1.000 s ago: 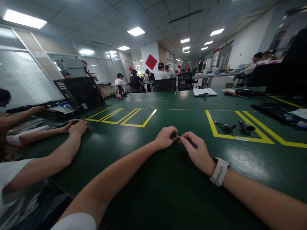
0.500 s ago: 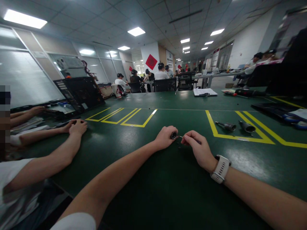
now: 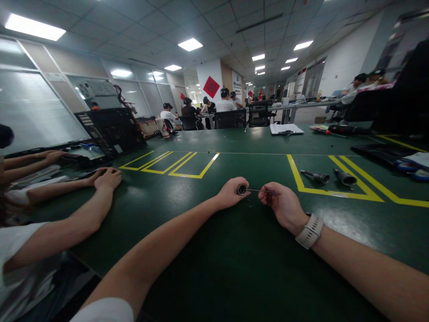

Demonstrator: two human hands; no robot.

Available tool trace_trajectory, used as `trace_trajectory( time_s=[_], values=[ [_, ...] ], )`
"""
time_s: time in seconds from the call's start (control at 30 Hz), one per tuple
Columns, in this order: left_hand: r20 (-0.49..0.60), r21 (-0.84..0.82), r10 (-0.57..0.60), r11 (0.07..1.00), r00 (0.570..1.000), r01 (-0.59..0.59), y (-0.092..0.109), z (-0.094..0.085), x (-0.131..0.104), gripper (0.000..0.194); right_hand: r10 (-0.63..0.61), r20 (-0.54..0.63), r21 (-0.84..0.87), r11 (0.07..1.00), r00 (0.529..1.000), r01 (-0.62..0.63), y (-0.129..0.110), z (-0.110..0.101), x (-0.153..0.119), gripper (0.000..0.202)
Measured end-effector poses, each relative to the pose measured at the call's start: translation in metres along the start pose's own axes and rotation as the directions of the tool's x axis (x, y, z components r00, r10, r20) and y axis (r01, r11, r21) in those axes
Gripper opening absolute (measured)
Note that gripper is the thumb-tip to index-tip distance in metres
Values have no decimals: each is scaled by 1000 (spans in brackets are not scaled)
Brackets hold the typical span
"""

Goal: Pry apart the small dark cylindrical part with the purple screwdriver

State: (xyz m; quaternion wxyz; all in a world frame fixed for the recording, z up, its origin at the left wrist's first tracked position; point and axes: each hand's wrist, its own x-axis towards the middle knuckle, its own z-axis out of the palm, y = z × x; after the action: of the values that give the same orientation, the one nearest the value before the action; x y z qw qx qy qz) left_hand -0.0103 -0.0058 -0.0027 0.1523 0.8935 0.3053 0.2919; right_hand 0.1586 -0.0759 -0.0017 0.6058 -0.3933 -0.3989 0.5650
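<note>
My left hand [image 3: 231,193] is closed around a dark cylindrical metal part [image 3: 241,190], whose round open end faces me. From its right side a thin screwdriver [image 3: 254,190] runs across to my right hand [image 3: 279,203], which pinches it with bent fingers; most of its handle is hidden in the palm. The shaft's tip meets the part, but I cannot tell how far it goes in. Small dark bits [image 3: 250,206], perhaps screws, lie on the green table just below the hands. Two cup-shaped metal parts with narrow stems [image 3: 317,177] [image 3: 346,178] lie to the right.
Yellow tape outlines [image 3: 342,193] mark the green table [image 3: 214,250]. Papers with a pen [image 3: 286,129] lie farther back, and blue-handled scissors [image 3: 410,167] at the right. At the left, a co-worker's hands [image 3: 109,178] rest near an open dark computer case [image 3: 110,129].
My right hand has shifted slightly right and turned, opening a wider gap to the left hand, with more of the screwdriver's shaft showing. My left hand has barely moved.
</note>
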Motion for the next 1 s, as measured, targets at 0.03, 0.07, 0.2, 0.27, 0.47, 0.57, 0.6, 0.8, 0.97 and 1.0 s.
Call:
trace_trajectory(
  time_s=[0.03, 0.07, 0.2, 0.27, 0.47, 0.57, 0.6, 0.8, 0.97, 1.0],
  values=[
    [-4, 18, -3, 1000, 1000, 3, 0, 0, 0, 13, -10, -1, -4, 1000, 1000, 10, 0, 1, -1, 13],
    [-6, 49, -4, 999, 1000, 4, 0, 0, 0, 12, -22, -2, -11, 1000, 1000, 22, 0, 1, -2, 12],
    [42, 229, 14, 973, 999, -23, 2, -1, -1, 2, -109, 39, -116, 987, 993, 113, 1, 5, -8, 12],
    [83, 290, 26, 956, 996, -49, 4, -2, -2, 4, -115, 53, -142, 982, 992, 121, 2, 6, -9, 13],
    [138, 304, 62, 947, 988, -102, 8, -4, -2, 7, -8, -2, -63, 998, 1000, 8, 0, 3, -2, 14],
    [117, 259, 68, 961, 991, -97, 6, -3, -2, 7, 17, -21, -40, 999, 1000, -18, -1, 2, 0, 13],
    [112, 245, 69, 965, 991, -95, 5, -3, -2, 6, 21, -26, -36, 999, 999, -22, -1, 2, 0, 13],
    [87, 233, 55, 970, 995, -74, 3, -2, -2, 6, 17, -49, -32, 999, 999, -18, -2, 4, -3, 13],
    [83, 308, 48, 949, 995, -71, 6, -2, -2, 9, -12, -67, -57, 998, 998, 9, -3, 5, -5, 13],
    [85, 334, 47, 940, 995, -73, 7, -3, -3, 9, -22, -77, -63, 998, 997, 18, -3, 5, -5, 14]
  ],
)
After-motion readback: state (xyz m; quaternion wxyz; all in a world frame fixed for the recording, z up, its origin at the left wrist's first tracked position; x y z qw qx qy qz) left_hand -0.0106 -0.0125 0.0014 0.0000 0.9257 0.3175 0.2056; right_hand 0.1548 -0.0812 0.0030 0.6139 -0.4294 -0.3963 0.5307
